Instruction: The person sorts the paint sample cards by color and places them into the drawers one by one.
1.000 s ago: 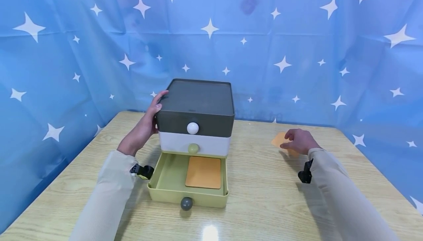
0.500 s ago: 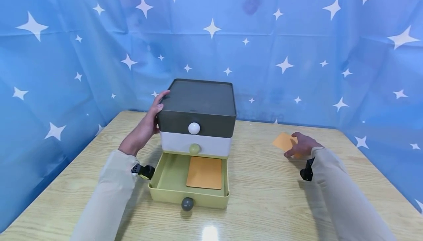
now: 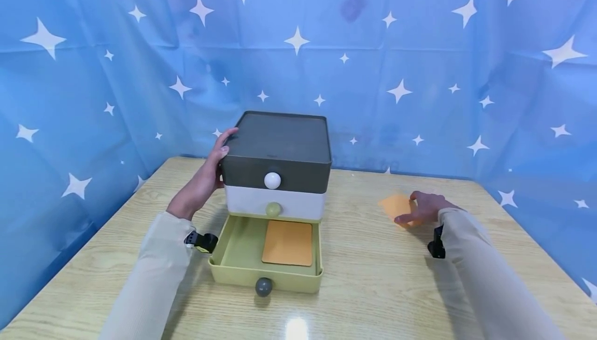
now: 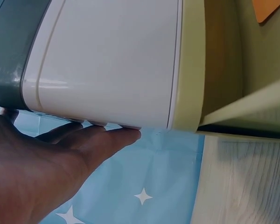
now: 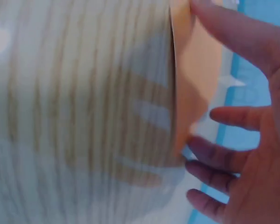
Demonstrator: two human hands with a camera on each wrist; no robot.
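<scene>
Your left hand [image 3: 205,174] lies flat against the left side of the drawer cabinet [image 3: 276,166], a smooth plastic box with rounded corners: a dark grey top tier with a white ball knob, a white middle tier with a pale green knob, and an olive-green bottom drawer [image 3: 238,257] pulled out toward you with a grey ball knob at its front. The fingers are straight and together, tips reaching the top edge, thumb forward; the sleeve runs back toward 7 o'clock. Inside the open drawer, an orange mat [image 3: 287,243] with rounded corners lies flat on the right half of the floor. At 3 o'clock from the cabinet, well apart from it, your right hand [image 3: 422,208] pinches a second thin orange card [image 3: 395,206], thumb on one side and fingers spread loosely at its far edge; the wrist view shows the card tipped up on edge off the glossy wood-grain tabletop [image 3: 373,288]. A blue star-printed cloth [image 3: 420,70] hangs behind.
</scene>
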